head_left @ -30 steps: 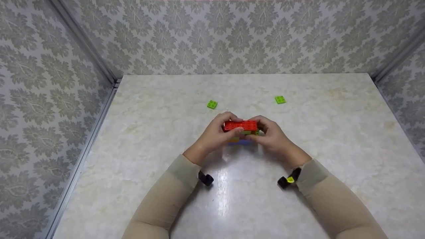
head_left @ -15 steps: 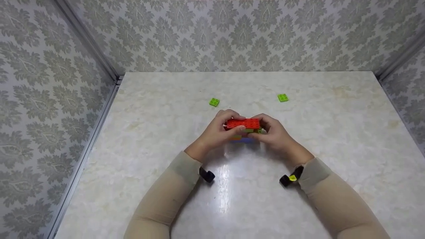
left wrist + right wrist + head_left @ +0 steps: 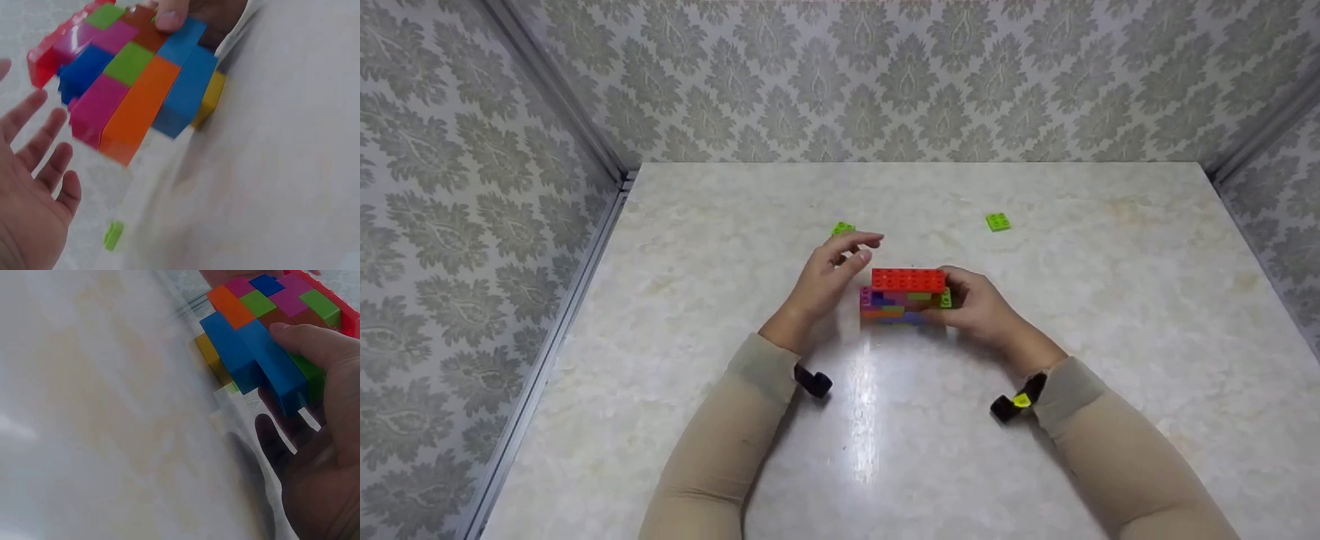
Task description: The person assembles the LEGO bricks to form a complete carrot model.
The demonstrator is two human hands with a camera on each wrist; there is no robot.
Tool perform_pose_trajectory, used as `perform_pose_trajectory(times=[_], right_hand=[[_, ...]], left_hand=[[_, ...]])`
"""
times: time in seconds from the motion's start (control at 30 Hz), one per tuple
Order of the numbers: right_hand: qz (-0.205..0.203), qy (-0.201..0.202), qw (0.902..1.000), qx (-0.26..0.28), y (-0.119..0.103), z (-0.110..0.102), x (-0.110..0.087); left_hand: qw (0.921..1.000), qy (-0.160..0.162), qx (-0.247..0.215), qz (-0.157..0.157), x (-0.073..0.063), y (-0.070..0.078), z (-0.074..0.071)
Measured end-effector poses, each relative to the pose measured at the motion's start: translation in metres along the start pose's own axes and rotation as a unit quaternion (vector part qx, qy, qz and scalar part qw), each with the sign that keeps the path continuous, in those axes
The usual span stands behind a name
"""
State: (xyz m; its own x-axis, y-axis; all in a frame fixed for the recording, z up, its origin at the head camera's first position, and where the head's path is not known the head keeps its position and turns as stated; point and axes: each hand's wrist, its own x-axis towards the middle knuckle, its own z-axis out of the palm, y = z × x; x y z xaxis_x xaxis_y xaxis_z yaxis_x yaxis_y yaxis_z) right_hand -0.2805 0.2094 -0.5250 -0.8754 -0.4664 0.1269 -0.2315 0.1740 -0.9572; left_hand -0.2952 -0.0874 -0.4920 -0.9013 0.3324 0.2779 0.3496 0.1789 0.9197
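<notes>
A multicoloured wall of toy building bricks [image 3: 893, 307] stands at mid-table, topped by a long red brick [image 3: 907, 280]. My right hand [image 3: 976, 301] holds it from the right side. In the right wrist view its thumb [image 3: 306, 338] lies across the front face of the bricks, over brown and blue ones, while other fingers reach behind. My left hand [image 3: 819, 279] is off the wall's left end, fingers spread and holding nothing. Blue, orange, magenta and green bricks [image 3: 136, 64] show on the face in the left wrist view, and a yellow brick [image 3: 210, 100] sits at the bottom.
Two small green bricks lie on the far part of the table. One green brick [image 3: 844, 227] is just behind my left hand, partly covered by it; the other green brick [image 3: 997, 222] is farther right. Patterned wall panels [image 3: 855, 82] border the back and sides of the table [image 3: 720, 225].
My left hand has let go of the brick wall and moved left and away, uncovering its left end. My right hand keeps its hold, and the bricks stay almost in place.
</notes>
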Motion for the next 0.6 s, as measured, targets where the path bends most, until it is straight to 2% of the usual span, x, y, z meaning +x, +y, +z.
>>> perform_pose_trajectory(times=[0.13,0.27,0.37,0.43,0.53,0.6], right_hand=[[0.005,-0.005,1.0000,-0.002,-0.002,0.001,0.000],[0.002,-0.010,0.9999,-0.003,-0.001,0.000,0.001],[-0.001,-0.010,0.9999,-0.001,-0.001,0.000,0.000],[-0.002,-0.010,1.0000,0.000,0.000,0.000,0.000],[-0.001,-0.007,1.0000,0.000,0.001,0.000,0.000],[0.001,-0.005,1.0000,-0.002,0.001,-0.001,0.000]], left_hand=[[0.9959,0.076,0.023,-0.042,0.005,-0.012,-0.014],[0.9860,0.117,0.085,-0.083,0.012,-0.024,-0.024],[0.9751,0.126,0.140,-0.117,0.018,-0.033,-0.027],[0.9674,0.120,0.178,-0.135,0.021,-0.038,-0.027],[0.9568,0.105,0.227,-0.149,0.026,-0.044,-0.028],[0.9506,0.090,0.258,-0.147,0.028,-0.046,-0.028]])
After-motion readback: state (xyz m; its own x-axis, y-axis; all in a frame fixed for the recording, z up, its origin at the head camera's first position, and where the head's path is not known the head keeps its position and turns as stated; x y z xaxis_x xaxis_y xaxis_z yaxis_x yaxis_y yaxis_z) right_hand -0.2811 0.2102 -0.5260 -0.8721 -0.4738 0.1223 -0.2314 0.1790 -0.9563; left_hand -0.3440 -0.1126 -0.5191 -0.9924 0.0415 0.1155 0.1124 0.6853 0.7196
